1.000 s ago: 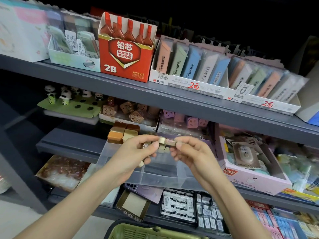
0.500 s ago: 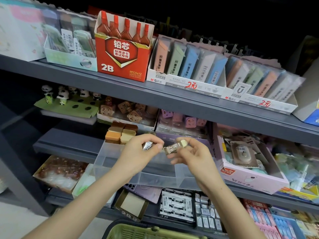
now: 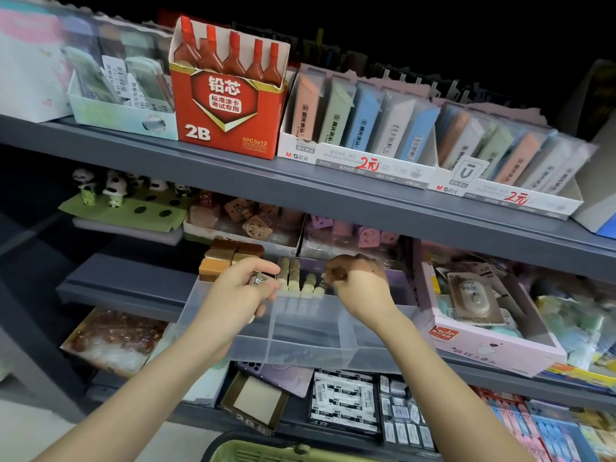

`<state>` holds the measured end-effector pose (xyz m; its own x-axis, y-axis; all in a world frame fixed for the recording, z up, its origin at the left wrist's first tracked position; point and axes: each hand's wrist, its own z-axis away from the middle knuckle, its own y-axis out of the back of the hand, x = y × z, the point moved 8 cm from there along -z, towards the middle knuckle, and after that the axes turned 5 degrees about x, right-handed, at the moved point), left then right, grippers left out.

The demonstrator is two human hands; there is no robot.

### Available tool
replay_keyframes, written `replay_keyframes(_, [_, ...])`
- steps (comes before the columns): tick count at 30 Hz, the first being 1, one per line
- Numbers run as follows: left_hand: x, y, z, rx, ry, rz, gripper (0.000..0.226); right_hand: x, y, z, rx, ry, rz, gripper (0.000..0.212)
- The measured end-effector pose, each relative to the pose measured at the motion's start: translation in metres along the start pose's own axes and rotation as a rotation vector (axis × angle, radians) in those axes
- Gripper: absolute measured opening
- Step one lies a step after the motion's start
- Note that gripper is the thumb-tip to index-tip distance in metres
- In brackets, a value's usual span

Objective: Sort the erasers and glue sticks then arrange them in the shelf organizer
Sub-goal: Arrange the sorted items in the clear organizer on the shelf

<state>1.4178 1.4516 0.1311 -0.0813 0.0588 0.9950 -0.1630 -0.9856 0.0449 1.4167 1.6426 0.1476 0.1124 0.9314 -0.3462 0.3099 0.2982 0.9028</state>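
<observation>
Glue sticks (image 3: 294, 277), cream caps, clear organizer (image 3: 310, 353)

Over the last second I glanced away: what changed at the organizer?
The hands parted: the right hand carried its stick forward to the stick row in the organizer. The left hand still grips a wrapped piece. Organizer unmoved.

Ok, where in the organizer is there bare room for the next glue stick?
Free: the middle compartment floor in front of the glue stick row, the right compartment beside the pink box, and the grey shelf left of the organizer. Crowded: the back, where the left hand grips spare sticks and the right hand pinches a glue stick.
</observation>
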Motion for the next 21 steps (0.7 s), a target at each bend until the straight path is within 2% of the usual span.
replay_keyframes(5, [-0.001,0.000,-0.002,-0.006,-0.001,-0.029,0.018,-0.002,-0.022,0.005,-0.094,0.045,0.050,0.026])
replay_keyframes(12, [0.000,0.002,0.000,-0.003,0.015,-0.039,0.017,0.001,-0.030,0.008,-0.215,0.013,-0.029,0.032])
replay_keyframes(18, [-0.001,-0.001,0.001,0.008,0.125,0.179,0.034,0.001,-0.025,0.010,-0.193,-0.005,-0.120,0.035])
replay_keyframes(21, [-0.001,-0.006,0.002,-0.037,0.163,0.298,0.033,0.004,-0.024,0.010,-0.185,-0.009,-0.143,0.036])
